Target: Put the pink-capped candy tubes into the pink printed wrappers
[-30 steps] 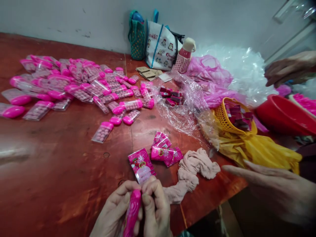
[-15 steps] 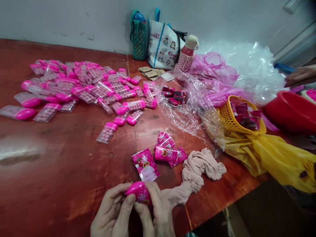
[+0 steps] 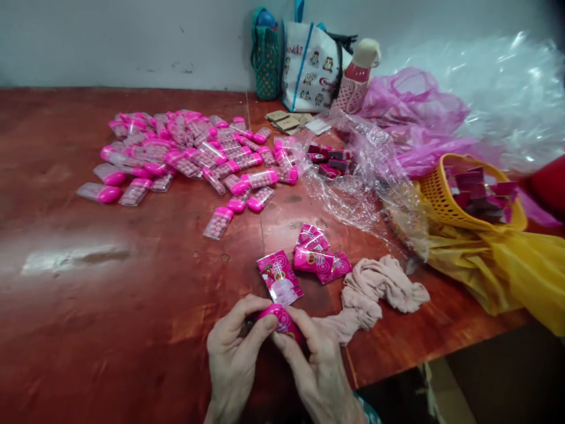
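Pale wall (image 3: 132, 47) stands behind a reddish-brown wooden desk (image 3: 132, 347) with a patch of glare at left. Low in the view, 2 hands meet at a swirl-printed pink piece (image 3: 283, 321): the left hand (image 3: 233, 347) pinches its left end between thumb and forefinger, and the right hand (image 3: 316, 360) grips its other side. Just beyond lies a flat pink packet (image 3: 279, 278), near overlapping packets (image 3: 322, 262) and a crumpled beige cloth (image 3: 379, 288). Pink-capped clear containers (image 3: 206, 154) are heaped farther back. The piece looks light and slick, probably stiff inside with a thin printed film that could crease or tear; gentle fingertip pressure at opposite ends seems the surest hold. Its underside is hidden.
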Tool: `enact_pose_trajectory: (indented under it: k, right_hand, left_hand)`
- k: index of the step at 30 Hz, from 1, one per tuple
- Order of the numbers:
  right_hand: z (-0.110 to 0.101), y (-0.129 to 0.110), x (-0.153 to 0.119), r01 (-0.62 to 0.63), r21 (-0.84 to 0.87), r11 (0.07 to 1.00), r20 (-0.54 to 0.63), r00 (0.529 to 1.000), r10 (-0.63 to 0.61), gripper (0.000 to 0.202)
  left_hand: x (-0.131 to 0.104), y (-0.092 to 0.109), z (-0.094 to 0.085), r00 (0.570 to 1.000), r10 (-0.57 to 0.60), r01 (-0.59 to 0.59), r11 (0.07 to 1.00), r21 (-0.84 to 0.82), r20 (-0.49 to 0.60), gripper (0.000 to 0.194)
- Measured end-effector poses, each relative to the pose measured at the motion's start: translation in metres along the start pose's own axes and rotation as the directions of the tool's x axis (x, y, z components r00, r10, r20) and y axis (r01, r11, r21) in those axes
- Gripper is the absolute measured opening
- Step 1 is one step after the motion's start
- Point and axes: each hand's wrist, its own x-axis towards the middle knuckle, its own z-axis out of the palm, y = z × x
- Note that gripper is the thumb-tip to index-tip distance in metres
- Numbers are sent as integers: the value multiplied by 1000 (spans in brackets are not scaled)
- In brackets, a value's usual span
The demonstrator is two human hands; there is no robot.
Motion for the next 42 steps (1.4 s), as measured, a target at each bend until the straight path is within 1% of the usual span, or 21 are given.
enact_pose_trajectory:
  k: [3, 5, 7, 11, 12, 14, 16, 17, 19, 22, 25, 27, 29, 32, 34, 38, 42]
  right_hand:
    - [-4, -2, 2, 56, 55, 997, 22, 998, -57, 33]
    - [-7, -1, 4, 106, 69, 992, 40, 993, -109, 31]
    - [-10, 0, 7, 139, 51, 989, 65, 988, -142, 28]
    - [-14, 0, 11, 149, 21, 989, 130, 980, -151, 22]
    - [-14, 0, 12, 149, 46, 988, 118, 981, -153, 22]
    - [-14, 1, 13, 123, 141, 982, 52, 990, -131, 19]
    - [-12, 3, 13, 59, 234, 970, -7, 998, -59, 17]
    - [-11, 4, 13, 29, 263, 964, -13, 1000, -27, 16]
    - [-10, 5, 13, 2, 277, 961, -1, 1000, -2, 17]
    - [-11, 5, 13, 25, 267, 963, 13, 999, -29, 20]
    - [-11, 3, 14, 129, 227, 965, -25, 992, -126, 18]
    - [-10, 2, 14, 206, 161, 965, -62, 978, -199, 16]
    - [-7, 1, 13, 244, 84, 966, -84, 968, -237, 16]
    - [-2, 3, 10, 234, -15, 972, -88, 968, -235, 19]
    - [0, 3, 8, 210, -47, 977, -77, 974, -213, 20]
    - [3, 4, 6, 174, -38, 984, -71, 982, -176, 20]
    - [6, 5, 6, 126, -10, 992, -90, 988, -127, 21]
  left_hand:
    - [-2, 0, 2, 999, -38, 38, 994, -102, 7, 15]
    - [-3, -2, 2, 997, -60, 65, 988, -142, 37, 16]
    - [-5, -4, 0, 996, -68, 77, 987, -142, 63, 17]
    - [-7, -9, -8, 999, -31, 32, 997, -63, 21, 21]
    - [-7, -9, -10, 1000, -6, 7, 999, -37, 22, 22]
    - [-6, -8, -13, 997, 48, -48, 999, 2, 60, 21]
    - [-4, -6, -14, 992, 79, -80, 997, 14, 103, 21]
    - [-3, -5, -14, 990, 79, -81, 997, 11, 119, 22]
    - [-2, -4, -14, 985, 52, -51, 999, -12, 162, 23]
    - [-3, -4, -15, 972, -22, 39, 997, -67, 234, 22]
    - [-4, -6, -15, 969, -102, 125, 988, -90, 227, 19]
    - [-5, -8, -16, 966, -148, 170, 981, -89, 210, 16]
    - [-4, -9, -16, 962, -184, 204, 975, -82, 203, 14]
    - [-4, -10, -17, 953, -230, 248, 966, -73, 200, 12]
    - [-4, -11, -17, 944, -261, 283, 955, -89, 202, 12]
    - [-4, -11, -16, 920, -327, 362, 921, -147, 218, 12]
    - [-3, -8, -13, 919, -320, 359, 921, -151, 231, 13]
